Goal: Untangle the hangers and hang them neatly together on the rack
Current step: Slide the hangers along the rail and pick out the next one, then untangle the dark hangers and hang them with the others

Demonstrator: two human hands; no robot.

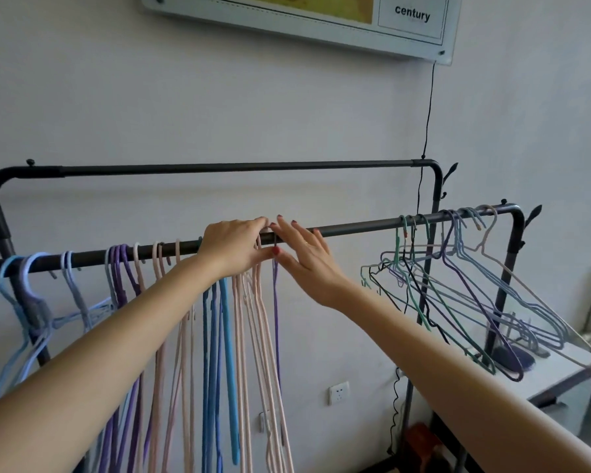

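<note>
A dark metal rack rail (355, 226) runs across the view. Many hangers hang in a row on its left half: light blue (31, 291), purple (123, 268), pink (157, 264), bright blue (224, 322) and more pink (253, 322). My left hand (234, 249) is closed over the hooks of the pink hangers at the middle of the rail. My right hand (304, 259) is beside it with fingers spread, its thumb and fingertips touching the hook of a thin purple hanger (276, 319). A tangled bunch of hangers (458, 285) hangs at the right end.
A second, higher rack bar (236, 166) runs behind. A framed board (321, 18) is on the wall above, with a black cord (429, 114) dropping from it. A wall socket (339, 392) sits low. A white table (560, 373) stands at the right.
</note>
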